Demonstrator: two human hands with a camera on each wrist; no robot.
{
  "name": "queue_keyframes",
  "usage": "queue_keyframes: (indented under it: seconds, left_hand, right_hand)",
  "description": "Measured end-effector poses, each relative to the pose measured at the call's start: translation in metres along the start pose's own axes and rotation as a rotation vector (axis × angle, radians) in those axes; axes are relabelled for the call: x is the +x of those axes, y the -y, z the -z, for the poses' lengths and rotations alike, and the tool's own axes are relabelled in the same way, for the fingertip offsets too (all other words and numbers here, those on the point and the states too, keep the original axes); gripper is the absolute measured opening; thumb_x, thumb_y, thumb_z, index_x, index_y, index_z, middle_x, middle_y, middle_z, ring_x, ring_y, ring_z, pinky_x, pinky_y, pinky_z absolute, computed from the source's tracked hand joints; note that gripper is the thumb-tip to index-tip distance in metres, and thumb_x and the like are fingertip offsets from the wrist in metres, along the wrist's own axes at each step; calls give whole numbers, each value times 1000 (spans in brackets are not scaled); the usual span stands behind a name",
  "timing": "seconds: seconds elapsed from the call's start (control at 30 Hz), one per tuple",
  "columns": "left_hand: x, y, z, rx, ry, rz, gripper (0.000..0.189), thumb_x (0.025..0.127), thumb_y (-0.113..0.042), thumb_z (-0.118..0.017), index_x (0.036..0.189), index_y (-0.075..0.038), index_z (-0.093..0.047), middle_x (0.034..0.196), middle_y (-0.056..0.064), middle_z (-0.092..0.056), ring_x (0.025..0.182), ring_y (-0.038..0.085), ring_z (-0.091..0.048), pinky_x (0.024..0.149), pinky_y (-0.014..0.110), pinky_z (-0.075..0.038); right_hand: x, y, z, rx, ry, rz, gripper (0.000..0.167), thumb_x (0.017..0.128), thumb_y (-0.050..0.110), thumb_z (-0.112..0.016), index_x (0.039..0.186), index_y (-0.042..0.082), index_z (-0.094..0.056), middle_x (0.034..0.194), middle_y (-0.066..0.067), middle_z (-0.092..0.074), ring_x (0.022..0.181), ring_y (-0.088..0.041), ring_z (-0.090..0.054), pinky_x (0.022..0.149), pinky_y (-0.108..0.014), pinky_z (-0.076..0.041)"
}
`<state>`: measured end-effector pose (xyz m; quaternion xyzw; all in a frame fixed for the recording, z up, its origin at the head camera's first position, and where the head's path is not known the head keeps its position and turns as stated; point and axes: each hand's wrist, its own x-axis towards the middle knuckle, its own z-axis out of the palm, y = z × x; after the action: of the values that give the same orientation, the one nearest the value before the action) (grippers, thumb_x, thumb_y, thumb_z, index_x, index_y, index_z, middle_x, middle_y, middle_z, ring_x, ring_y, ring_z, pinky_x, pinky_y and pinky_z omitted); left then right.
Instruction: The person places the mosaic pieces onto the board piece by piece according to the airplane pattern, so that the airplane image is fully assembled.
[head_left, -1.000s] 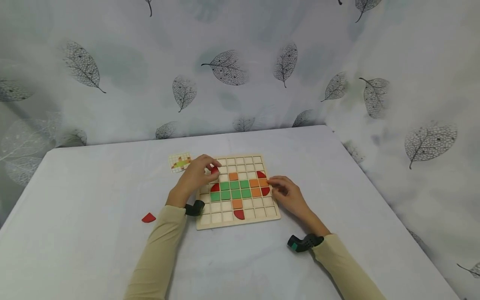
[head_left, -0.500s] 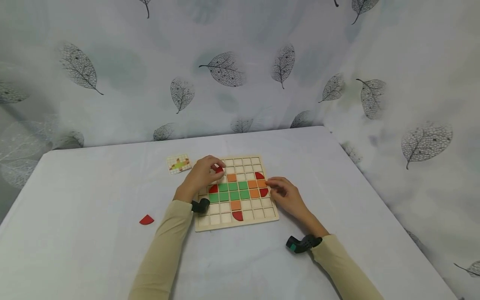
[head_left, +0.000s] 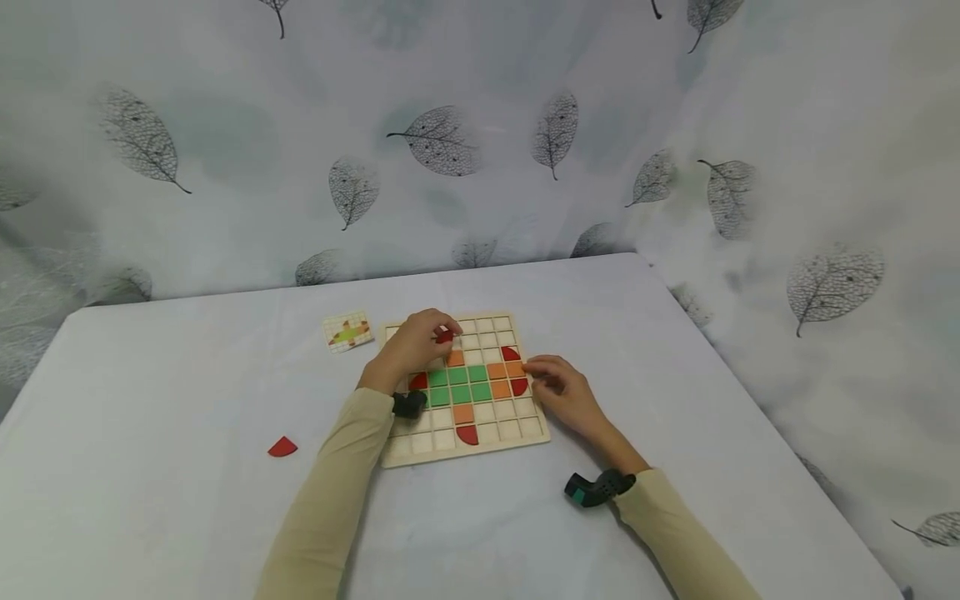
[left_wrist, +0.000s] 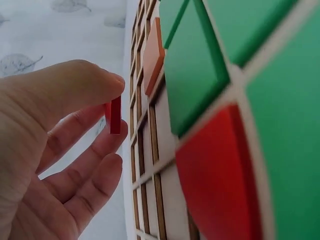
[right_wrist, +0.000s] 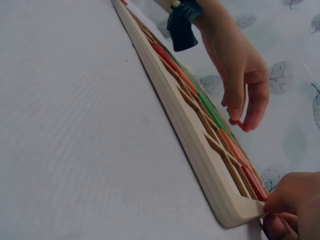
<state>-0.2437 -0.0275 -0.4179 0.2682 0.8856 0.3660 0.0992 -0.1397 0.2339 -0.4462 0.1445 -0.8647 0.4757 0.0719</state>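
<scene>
My left hand (head_left: 414,348) holds a red quarter-circle piece (left_wrist: 115,116) between thumb and fingers, a little above the wooden grid board (head_left: 510,431). In the head view the piece is just behind an orange square tile (head_left: 455,358). Green square tiles (head_left: 458,375) fill the board's middle, with orange squares and red quarter-circles around them. At the board's right edge, my right hand (head_left: 568,398) grips the rim with thumb and fingers; the right wrist view shows the thumb (right_wrist: 280,197) against the corner. My left forearm and wrist hide part of the board's left side.
A small pattern card (head_left: 348,332) lies behind and left of the board. One loose red quarter-circle (head_left: 282,447) rests on the white tablecloth (head_left: 172,500) to the left. Leaf-print fabric (head_left: 442,208) hangs behind the table.
My left hand has moved slightly right over the board with the red quarter-circle piece, toward the orange tile. My right hand stays at the board's edge. The head view has shifted a little.
</scene>
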Motion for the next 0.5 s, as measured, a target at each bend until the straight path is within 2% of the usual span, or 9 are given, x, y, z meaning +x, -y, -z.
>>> queue_keyframes:
  seconds: [0.2,0.37,0.5]
  left_hand:
    - [5,-2,-2,38,27,17,22,94,-6,-60,116,-7,-67,122,10,-61,104,25,-59,89,39,-50]
    - [7,-2,-4,81,34,20,21,95,-11,-62,116,-9,-67,119,8,-62,105,25,-60,90,40,-49]
    - [7,-1,-4,63,45,31,22,95,-13,-63,116,-9,-66,121,8,-61,108,26,-60,92,41,-49]
  right_hand:
    - [0,18,1,-27,1,-12,29,87,-14,-59,115,-14,-63,120,-28,-59,102,-39,-60,83,-30,-52]
    - [0,20,2,-25,1,-19,29,87,-13,-58,115,-14,-63,120,-28,-59,102,-39,-60,83,-34,-52]
    - [-1,19,4,-22,8,-30,29,88,-13,-58,117,-14,-62,122,-29,-58,104,-39,-60,85,-36,-52]
